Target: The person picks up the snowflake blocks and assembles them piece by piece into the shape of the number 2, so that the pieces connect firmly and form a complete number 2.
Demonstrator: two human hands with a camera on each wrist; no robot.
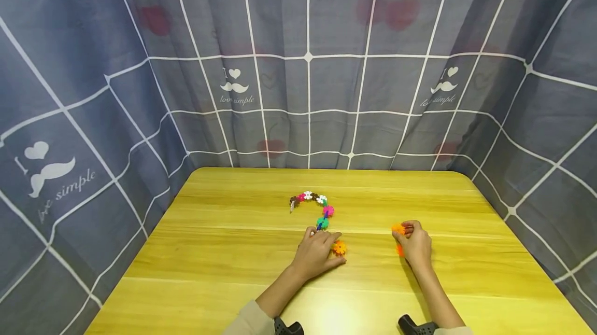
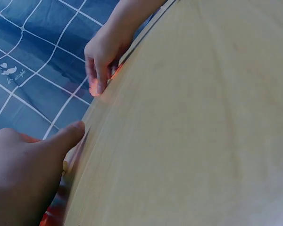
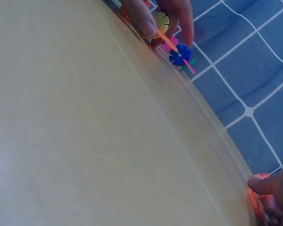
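Note:
A curved chain of flower-shaped plastic discs (image 1: 328,211), in pink, white, brown, green and blue, lies on the table. My left hand (image 1: 313,254) rests over its near end and hides part of it. An orange flower disc (image 1: 339,248) shows between the spread thumb and index finger of that hand; whether it joins the chain under the palm is hidden. To the right, my right hand (image 1: 417,246) pinches an orange flower disc (image 1: 398,228) at the fingertips. A second orange disc (image 1: 400,250) shows beside its thumb; I cannot tell if the two are linked.
The wooden table (image 1: 224,231) runs back to a grey-blue curtain (image 1: 280,81) with white grid lines, which also hangs along both sides. Bare wood lies between my hands. Dark wrist devices (image 1: 416,326) sit under both wrists.

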